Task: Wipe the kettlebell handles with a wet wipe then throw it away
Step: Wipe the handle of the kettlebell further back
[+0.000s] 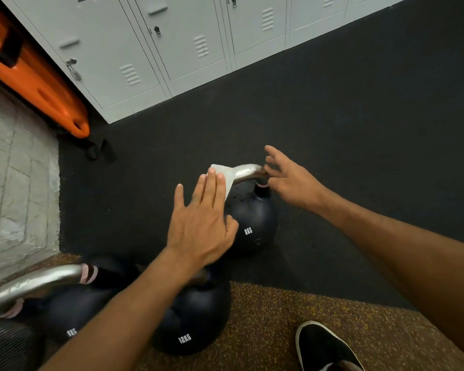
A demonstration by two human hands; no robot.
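A row of pale grey lockers point(188, 44) runs from eleven to one o'clock, and one door carries a padlock point(74, 72). At ten o'clock an orange board point(38, 84) leans beside them, with black straps point(99, 152) lying at its foot. Pale stone paving point(16, 183) fills nine o'clock. Black rubber flooring point(359, 129) spreads through the middle. Speckled brown matting point(265, 330) lies at six, with a black shoe point(324, 346) on it at five.

The 8KG kettlebell point(252, 223) sits on the floor point(359, 135), the 12KG kettlebell point(196, 317) nearer, a third kettlebell point(65, 309) left of that. Lockers point(150, 44) stand behind.
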